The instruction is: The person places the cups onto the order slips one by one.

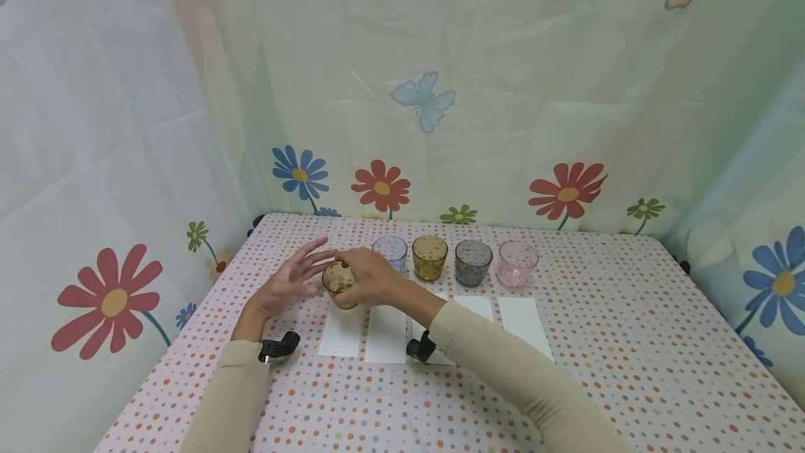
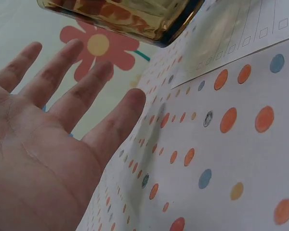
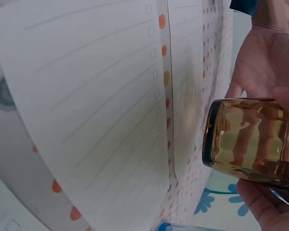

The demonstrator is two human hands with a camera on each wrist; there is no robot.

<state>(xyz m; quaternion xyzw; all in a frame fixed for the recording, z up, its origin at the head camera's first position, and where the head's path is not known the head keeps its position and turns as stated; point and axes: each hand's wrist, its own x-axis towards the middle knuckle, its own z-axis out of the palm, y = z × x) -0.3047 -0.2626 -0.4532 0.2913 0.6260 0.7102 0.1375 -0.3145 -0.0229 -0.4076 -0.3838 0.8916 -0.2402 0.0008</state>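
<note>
My right hand (image 1: 371, 278) grips an amber glass tumbler (image 1: 338, 279) by its sides. In the right wrist view the tumbler (image 3: 245, 139) shows its thick base, held off the table between thumb and fingers. Below it in the head view is the leftmost lined paper sheet (image 1: 342, 336). To the left of the tumbler, my left hand (image 1: 289, 290) is spread with its palm turned toward the glass. The left wrist view shows the left hand's fingers (image 2: 113, 118) straight and apart from the tumbler (image 2: 120, 19), holding nothing.
Behind the sheets stand a blue glass (image 1: 390, 250), another amber glass (image 1: 430, 257), a grey glass (image 1: 473, 262) and a pink glass (image 1: 517, 264) in a row. More lined sheets (image 1: 386, 338) lie side by side on the dotted tablecloth (image 1: 352, 411). Patterned curtains (image 1: 490, 54) surround the table.
</note>
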